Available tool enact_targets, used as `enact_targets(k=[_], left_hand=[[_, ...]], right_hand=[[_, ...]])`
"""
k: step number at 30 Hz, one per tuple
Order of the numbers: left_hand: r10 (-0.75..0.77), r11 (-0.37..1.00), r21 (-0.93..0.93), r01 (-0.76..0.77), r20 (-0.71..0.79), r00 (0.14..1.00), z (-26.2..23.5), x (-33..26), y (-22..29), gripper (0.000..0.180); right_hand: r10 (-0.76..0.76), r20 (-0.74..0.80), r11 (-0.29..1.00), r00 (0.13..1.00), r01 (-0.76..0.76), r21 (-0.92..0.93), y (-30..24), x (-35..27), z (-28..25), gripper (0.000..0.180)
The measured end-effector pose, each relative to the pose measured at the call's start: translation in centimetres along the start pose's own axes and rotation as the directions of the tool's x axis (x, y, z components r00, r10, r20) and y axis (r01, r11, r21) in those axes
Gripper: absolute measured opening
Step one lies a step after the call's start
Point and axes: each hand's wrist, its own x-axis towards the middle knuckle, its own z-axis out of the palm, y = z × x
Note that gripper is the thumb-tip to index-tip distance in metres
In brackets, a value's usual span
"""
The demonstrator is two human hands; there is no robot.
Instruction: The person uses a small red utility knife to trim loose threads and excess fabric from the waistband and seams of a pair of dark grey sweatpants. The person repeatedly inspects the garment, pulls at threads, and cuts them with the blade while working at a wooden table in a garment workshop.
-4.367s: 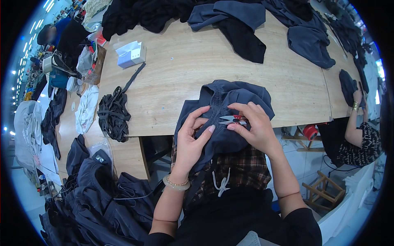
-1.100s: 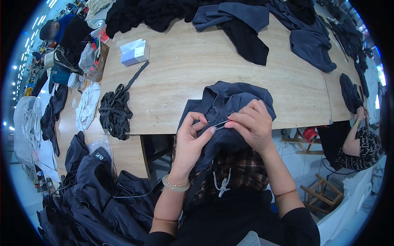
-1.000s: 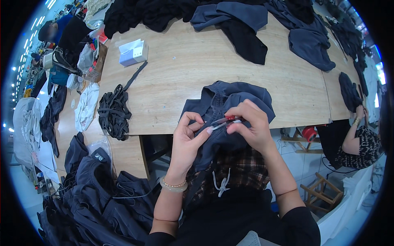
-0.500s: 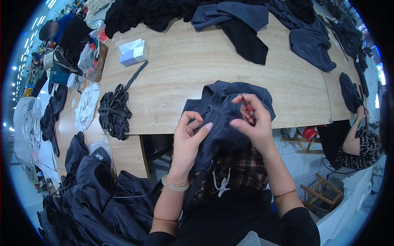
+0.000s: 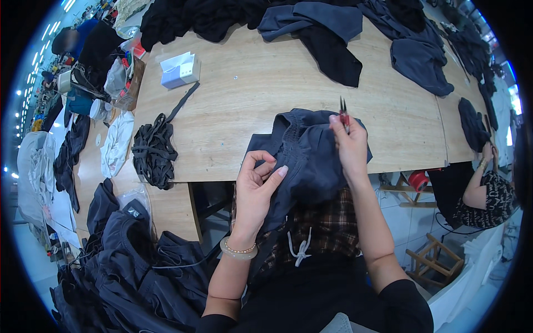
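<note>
A dark blue-grey garment with a gathered elastic waistband lies over the table's front edge, partly hanging toward my lap. My left hand pinches the waistband between thumb and fingers at its left side. In my right hand, closed just above the garment's right part, is a pair of small red-handled thread snips. Their two dark pointed blades stick up away from me, slightly apart. The palm and fingers hide the lower part of the handle.
A tangled bundle of dark straps and a tissue box are on the wooden table. Dark garments pile up at my lower left; more cloth lies along the far edge. Another person's arm and a wooden stool are at right.
My right hand has turned and risen slightly, so the snips now point away from me instead of lying within the curled fingers. My left hand stays on the waistband.
</note>
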Motion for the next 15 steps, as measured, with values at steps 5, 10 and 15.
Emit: enact_targets(k=[5,10,15], left_hand=[[0.009,1.000,0.013,-0.009,0.016,1.000,-0.1,0.1,0.1,0.023],[0.111,0.978,0.177,-0.108,-0.005,0.994,-0.7,0.6,-0.3,0.019],[0.232,0.818,0.522,-0.243,0.089,0.969,-1.3,1.0,-0.7,0.007]], right_hand=[[-0.178,0.340,0.965,0.923,0.232,-0.123,-3.5,-2.6,-0.6,0.013],[-0.286,0.486,0.913,0.826,0.388,-0.123,-2.6,-3.5,1.2,0.018],[-0.042,0.480,0.982,0.876,0.125,-0.143,-3.0,-2.9,1.7,0.011]])
